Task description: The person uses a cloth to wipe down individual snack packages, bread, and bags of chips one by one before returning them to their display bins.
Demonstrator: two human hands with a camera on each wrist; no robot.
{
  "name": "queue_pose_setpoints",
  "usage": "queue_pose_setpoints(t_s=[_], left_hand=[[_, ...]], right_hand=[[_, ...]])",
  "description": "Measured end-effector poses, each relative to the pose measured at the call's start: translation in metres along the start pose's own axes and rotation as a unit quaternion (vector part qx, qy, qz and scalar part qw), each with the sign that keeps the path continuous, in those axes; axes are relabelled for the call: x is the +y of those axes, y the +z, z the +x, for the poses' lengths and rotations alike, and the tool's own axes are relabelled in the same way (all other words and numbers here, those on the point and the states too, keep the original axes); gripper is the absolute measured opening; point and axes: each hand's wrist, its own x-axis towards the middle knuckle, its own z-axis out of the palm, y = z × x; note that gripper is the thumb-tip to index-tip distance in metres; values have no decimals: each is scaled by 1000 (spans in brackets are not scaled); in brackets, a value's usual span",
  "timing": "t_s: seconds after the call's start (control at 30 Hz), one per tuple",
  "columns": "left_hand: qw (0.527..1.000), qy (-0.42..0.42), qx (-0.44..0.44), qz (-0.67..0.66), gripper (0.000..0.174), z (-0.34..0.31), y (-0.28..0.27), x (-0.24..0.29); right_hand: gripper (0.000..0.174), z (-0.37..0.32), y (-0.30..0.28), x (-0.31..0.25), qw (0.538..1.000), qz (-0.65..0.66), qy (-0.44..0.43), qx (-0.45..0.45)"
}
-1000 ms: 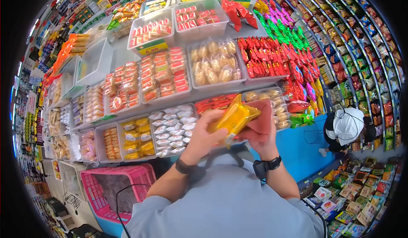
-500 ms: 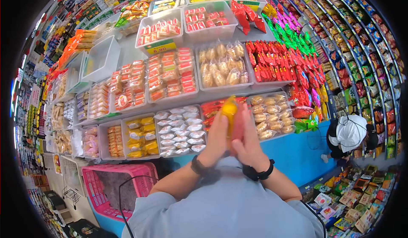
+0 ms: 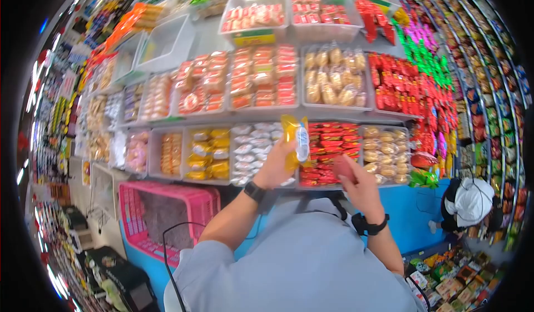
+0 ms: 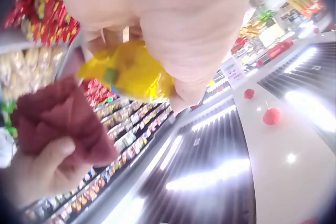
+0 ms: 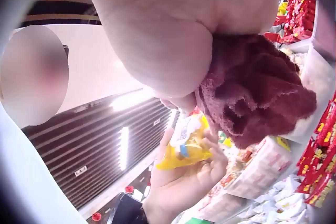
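My left hand [image 3: 273, 166] holds up a yellow plastic snack packet [image 3: 290, 133] with a white and blue label, above the front row of bins. In the right wrist view the same packet [image 5: 185, 148] lies against the palm and fingers of that hand. A dark red cloth [image 5: 257, 90] with a fuzzy, folded surface is in my right hand [image 3: 364, 188], with the thumb pressed on it in the left wrist view. The two hands are apart, with the cloth to the right of the packet.
Behind the packet are bins of white-wrapped snacks [image 3: 253, 150] and red packets [image 3: 331, 145]. Yellow packets [image 3: 207, 151] fill another front bin. A pink plastic basket [image 3: 211, 200] stands at lower left. Someone in a white cap [image 3: 473, 200] is by the right-hand shelves.
Half a second ago both hands were pressed together around the packet and cloth; now they are apart, each keeping its item. The head view has shifted, so the bins sit further right.
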Motion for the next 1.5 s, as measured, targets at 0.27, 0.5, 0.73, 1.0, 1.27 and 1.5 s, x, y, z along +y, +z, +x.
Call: queue_pose_setpoints(t_s=[0.27,0.5,0.73,1.0,1.27,1.5], left_hand=[[959,27,262,-106,44,-52,-189,16],[892,82,436,81,42,-113,-373,-22],[763,23,548,343,48,-142,-403,-32],[607,-126,513,594,33,-152,-390,-14],[391,-43,326,859,41,-133,-294,13],[421,-100,346,832,41,-143,-308,10]], right_hand=[[49,-11,9,29,996,82,43,9],[48,6,12,23,997,64,41,-21],[47,11,16,18,998,26,20,-52],[47,9,20,12,996,46,41,-57],[47,6,20,11,995,53,57,-54],[47,-5,18,20,997,48,51,-28]])
